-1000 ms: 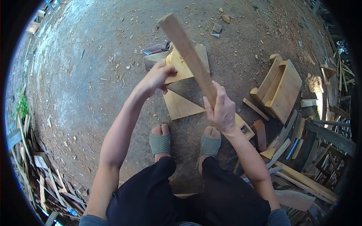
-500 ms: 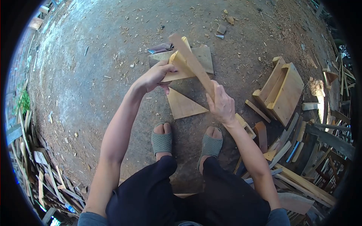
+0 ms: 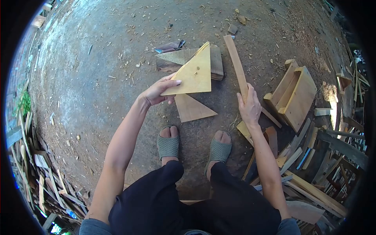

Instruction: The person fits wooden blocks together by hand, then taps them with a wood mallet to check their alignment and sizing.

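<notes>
My left hand (image 3: 159,90) grips a triangular wooden piece (image 3: 196,74) by its lower left corner, thumb on the pale upper face. That face has two small dark marks. Held in my right hand (image 3: 250,106) is a long, slightly curved wooden strip (image 3: 236,60), pointing up and away, apart from the triangle. Below the held piece, a second wooden triangle (image 3: 194,109) lies on the ground in front of my feet. Behind the held piece lies a thick wooden board (image 3: 216,62), partly hidden by it. A crumpled dark purple thing (image 3: 170,47) rests at the board's far edge.
A box-like wooden piece (image 3: 299,96) sits on the ground to the right. Wood offcuts and long strips (image 3: 313,192) pile up at lower right, and more scraps (image 3: 51,184) lie at lower left. A small block (image 3: 232,29) lies farther off among wood chips.
The strip has moved right, away from the triangular piece it crossed before. My left hand has turned the triangle so its broad face shows upward.
</notes>
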A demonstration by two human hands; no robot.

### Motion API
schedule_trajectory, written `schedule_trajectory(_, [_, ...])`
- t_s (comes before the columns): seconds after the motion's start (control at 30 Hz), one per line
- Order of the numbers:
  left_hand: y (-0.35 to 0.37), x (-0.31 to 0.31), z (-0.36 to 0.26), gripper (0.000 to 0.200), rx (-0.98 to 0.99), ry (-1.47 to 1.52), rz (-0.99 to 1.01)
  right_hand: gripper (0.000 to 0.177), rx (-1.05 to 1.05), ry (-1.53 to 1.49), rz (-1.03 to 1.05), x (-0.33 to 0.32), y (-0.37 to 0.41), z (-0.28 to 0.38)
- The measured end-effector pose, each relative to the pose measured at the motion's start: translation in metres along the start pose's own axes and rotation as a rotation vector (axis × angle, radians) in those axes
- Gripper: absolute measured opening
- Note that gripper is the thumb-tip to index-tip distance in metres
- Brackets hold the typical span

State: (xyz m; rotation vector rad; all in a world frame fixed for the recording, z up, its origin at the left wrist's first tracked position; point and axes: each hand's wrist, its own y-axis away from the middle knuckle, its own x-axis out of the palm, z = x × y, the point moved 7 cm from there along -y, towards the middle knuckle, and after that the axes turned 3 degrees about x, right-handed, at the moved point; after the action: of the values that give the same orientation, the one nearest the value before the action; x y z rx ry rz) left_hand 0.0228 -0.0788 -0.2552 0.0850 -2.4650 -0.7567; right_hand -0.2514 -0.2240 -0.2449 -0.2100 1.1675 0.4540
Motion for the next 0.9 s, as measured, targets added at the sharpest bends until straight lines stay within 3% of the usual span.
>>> schedule_trajectory(0.13, [-0.004, -0.02, 0.009, 0.038, -0.064, 0.089, -0.117, 0.053, -0.148, -0.123, -0.132, -0.01, 0.012, 0.021])
schedule_trajectory(0.23, [0.001, -0.026, -0.009, 0.03, -0.133, 0.104, -0.09, 0.054, -0.256, -0.201, -0.136, -0.02, 0.02, 0.045])
schedule_trajectory(0.3, [0.005, -0.026, -0.028, 0.037, -0.134, 0.087, -0.115, 0.054, -0.305, -0.235, -0.111, -0.023, 0.024, 0.062])
schedule_trajectory(0.37, [0.008, -0.013, -0.055, 0.045, -0.055, 0.038, 0.074, 0.054, -0.309, -0.275, 0.016, -0.018, 0.027, 0.076])
schedule_trajectory(0.4, [0.012, -0.003, -0.062, 0.045, -0.058, 0.039, 0.075, 0.054, -0.302, -0.302, 0.053, -0.018, 0.027, 0.083])
schedule_trajectory(0.47, [0.017, 0.002, -0.088, 0.053, 0.196, -0.052, -0.219, 0.053, -0.26, -0.325, 0.103, -0.006, 0.027, 0.087])
schedule_trajectory(0.5, [0.016, 0.006, -0.086, 0.053, 0.198, -0.054, -0.22, 0.052, -0.22, -0.345, 0.153, 0.003, 0.027, 0.087])
schedule_trajectory(0.57, [0.012, 0.009, -0.082, 0.059, 0.284, -0.166, -0.18, 0.052, -0.185, -0.362, 0.174, 0.016, 0.029, 0.086])
schedule_trajectory(0.6, [0.01, 0.02, -0.081, 0.049, 0.343, 0.032, -0.007, 0.051, -0.145, -0.375, 0.196, 0.018, 0.029, 0.086])
schedule_trajectory(0.63, [0.007, 0.023, -0.076, 0.049, 0.341, 0.036, -0.006, 0.051, -0.143, -0.372, 0.198, 0.017, 0.03, 0.086])
schedule_trajectory(0.7, [0.003, 0.034, -0.084, 0.042, 0.544, -0.634, -0.259, 0.051, -0.085, -0.371, 0.269, 0.017, 0.029, 0.084])
schedule_trajectory(0.73, [-0.002, 0.034, -0.09, 0.042, 0.616, -0.773, -0.368, 0.051, -0.089, -0.373, 0.27, 0.017, 0.03, 0.085])
schedule_trajectory(0.77, [-0.004, 0.034, -0.093, 0.042, 0.618, -0.775, -0.372, 0.052, -0.079, -0.386, 0.28, 0.017, 0.03, 0.084])
schedule_trajectory(0.83, [0.001, 0.047, -0.108, 0.019, 0.824, -1.112, -0.459, 0.052, -0.066, -0.397, 0.288, 0.016, 0.031, 0.081])
schedule_trajectory(0.87, [0.0, 0.049, -0.108, 0.019, 0.823, -1.111, -0.455, 0.052, -0.079, -0.414, 0.258, 0.012, 0.033, 0.082])
schedule_trajectory(0.9, [0.006, 0.047, -0.114, 0.014, 0.85, -0.926, -0.518, 0.052, -0.086, -0.432, 0.228, 0.009, 0.036, 0.082])
